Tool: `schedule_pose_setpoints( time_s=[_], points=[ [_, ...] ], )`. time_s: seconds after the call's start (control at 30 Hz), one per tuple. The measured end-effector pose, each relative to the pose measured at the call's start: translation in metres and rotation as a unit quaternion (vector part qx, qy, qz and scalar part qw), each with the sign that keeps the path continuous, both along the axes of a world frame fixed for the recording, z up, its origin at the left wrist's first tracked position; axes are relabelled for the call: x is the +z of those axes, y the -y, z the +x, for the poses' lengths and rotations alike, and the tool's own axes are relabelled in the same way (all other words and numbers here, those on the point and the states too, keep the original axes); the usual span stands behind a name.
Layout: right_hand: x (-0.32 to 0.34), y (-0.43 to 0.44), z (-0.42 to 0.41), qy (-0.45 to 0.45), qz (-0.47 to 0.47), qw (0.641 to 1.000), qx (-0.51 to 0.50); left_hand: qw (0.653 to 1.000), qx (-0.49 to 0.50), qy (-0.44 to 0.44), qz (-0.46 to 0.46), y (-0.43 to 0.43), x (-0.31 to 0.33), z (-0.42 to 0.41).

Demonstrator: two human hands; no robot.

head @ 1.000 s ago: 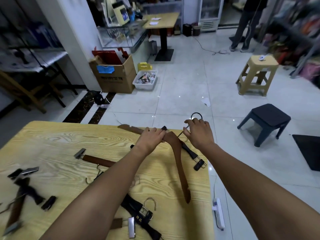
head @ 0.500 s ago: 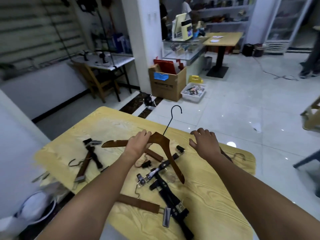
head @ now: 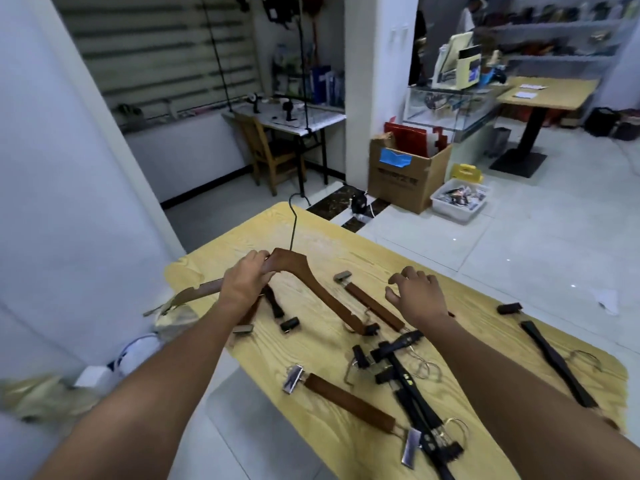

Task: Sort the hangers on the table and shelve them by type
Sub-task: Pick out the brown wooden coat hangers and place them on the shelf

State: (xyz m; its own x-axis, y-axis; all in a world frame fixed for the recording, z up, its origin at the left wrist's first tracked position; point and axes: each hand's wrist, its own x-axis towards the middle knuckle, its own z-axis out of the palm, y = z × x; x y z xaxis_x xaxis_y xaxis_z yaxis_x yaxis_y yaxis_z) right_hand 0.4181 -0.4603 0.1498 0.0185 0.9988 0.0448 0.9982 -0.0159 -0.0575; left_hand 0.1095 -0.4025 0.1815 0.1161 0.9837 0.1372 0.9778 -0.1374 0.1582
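Left hand (head: 244, 284): fingers closed around wooden coat hanger (head: 311, 285) near its neck, lifted above worktop's (head: 346, 244) far left corner.
Right hand (head: 417, 294): fingers spread, empty, above worktop middle.
Clip hangers (head: 349, 403): scattered across worktop, brown and black.

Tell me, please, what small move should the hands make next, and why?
Probably lift the brown wooden coat hanger clear of the table with the left hand, which already grips it beside the hook. The right hand hovers open and empty above the clip hangers, so it holds nothing that needs putting down first.
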Motion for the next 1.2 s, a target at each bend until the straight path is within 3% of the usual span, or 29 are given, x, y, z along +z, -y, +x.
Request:
schedule_pose_setpoints(
  time_s=[0.33,0.53,0.9,1.2],
  points=[
    [-0.021,-0.033,-0.123,0.001,-0.055,0.998,0.039,0.995,0.063,0.064,0.032,-0.004,-0.005,-0.144],
    [-0.044,-0.039,-0.176,0.005,-0.094,0.993,0.064,0.993,0.089,0.074,0.004,-0.001,-0.024,-0.199],
    [-0.077,-0.065,-0.21,0.028,-0.13,0.987,0.093,0.989,0.115,0.075,-0.053,0.011,-0.06,-0.24],
    [-0.11,-0.09,-0.161,0.023,-0.184,0.983,-0.002,0.987,0.071,0.109,-0.098,-0.038,-0.08,-0.204]
  ],
)
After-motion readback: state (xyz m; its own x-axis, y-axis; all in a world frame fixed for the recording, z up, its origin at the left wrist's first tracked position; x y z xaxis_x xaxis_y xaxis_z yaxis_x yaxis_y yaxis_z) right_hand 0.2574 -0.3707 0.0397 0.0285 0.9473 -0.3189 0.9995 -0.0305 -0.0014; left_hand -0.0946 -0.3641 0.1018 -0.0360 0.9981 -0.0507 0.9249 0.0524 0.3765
